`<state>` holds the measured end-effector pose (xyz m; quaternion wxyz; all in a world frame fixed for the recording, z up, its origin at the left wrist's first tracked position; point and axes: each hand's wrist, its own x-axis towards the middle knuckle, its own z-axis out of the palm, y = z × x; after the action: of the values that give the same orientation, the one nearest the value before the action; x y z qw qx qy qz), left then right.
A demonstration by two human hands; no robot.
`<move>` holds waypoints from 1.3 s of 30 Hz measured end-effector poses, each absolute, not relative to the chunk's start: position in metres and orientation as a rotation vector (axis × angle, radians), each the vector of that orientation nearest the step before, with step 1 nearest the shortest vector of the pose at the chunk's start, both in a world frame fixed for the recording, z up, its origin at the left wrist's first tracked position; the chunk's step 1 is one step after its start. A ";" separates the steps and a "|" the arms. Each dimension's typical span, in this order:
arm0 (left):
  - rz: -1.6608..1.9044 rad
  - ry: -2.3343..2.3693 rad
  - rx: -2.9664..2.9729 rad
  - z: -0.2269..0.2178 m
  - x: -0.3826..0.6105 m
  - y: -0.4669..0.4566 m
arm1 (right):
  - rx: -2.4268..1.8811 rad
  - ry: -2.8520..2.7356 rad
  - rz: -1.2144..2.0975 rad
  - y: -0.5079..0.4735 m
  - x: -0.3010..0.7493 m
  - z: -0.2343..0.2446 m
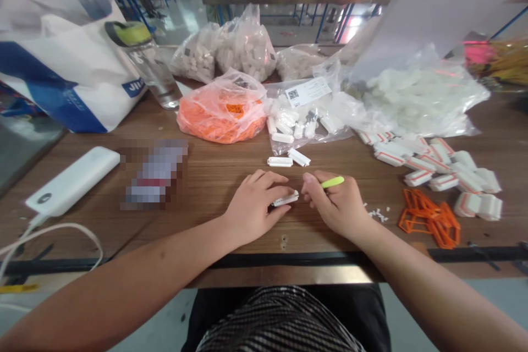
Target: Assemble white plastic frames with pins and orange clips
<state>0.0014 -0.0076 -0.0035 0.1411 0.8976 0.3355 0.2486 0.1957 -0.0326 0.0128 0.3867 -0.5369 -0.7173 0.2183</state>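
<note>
My left hand [259, 203] rests on the brown table, thumb and fingers closed round a small white plastic part [285, 199]. Just right of it, my right hand [336, 202] grips a slim tool with a yellow-green handle [332, 182]; its tip is too small to make out. Two similar white parts, a level one [280, 161] and a slanted one [299, 157], lie beyond my hands. Tiny white pieces [378, 214] are scattered beside my right wrist. Farther right are orange frames [431, 219] in a loose heap and white parts with orange edging [437, 162].
Along the back stand a bag of orange parts [223, 110], a labelled bag of white parts [305, 113] and a bag of pale pieces [416, 96]. At left are a bottle [152, 69], a white power bank [74, 180] with cable and a blurred-out object [155, 175].
</note>
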 end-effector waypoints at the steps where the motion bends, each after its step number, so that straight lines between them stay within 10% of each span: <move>1: 0.725 0.927 2.595 -0.005 0.001 -0.008 | -1.370 -1.821 0.566 -0.033 0.196 0.013; 39: 0.698 1.099 2.541 -0.002 0.008 -0.014 | -1.456 -1.338 0.994 -0.026 0.202 0.013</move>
<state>0.0077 -0.0144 -0.0024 0.1429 0.8809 0.3810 0.2419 0.2022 -0.0262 0.0129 0.4476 -0.5882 -0.5406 0.4018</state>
